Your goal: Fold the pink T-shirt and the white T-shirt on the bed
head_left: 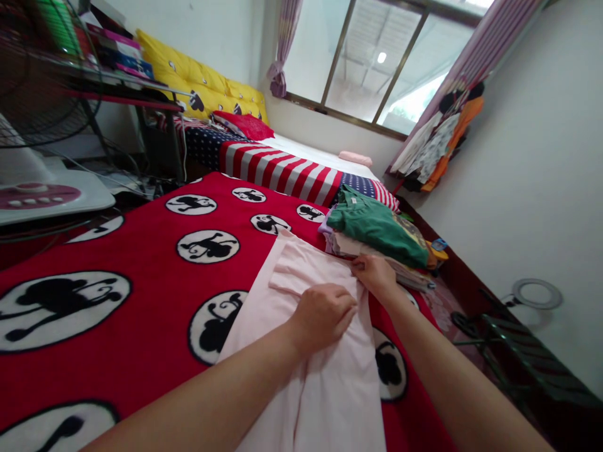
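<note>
A pale pink garment [339, 395] lies spread on a red blanket [155, 320] with black-and-white oval prints. One part of it is folded over near the top, and a slit or seam runs down its lower half; its exact kind is unclear. My left hand [324, 315] rests across the middle with fingers curled closed on the fabric. At the upper right edge, my right hand [375, 276] pinches the cloth. Just beyond that hand is a stack of folded clothes with a green garment [374, 223] on top.
A fan [42, 182] stands at the left beside a desk [127, 78] with boxes on it. Behind is another bed with a striped cover [282, 166]. Clothes hang [443, 144] by the window. A ring light [537, 294] and a dark rack [527, 351] are at the right.
</note>
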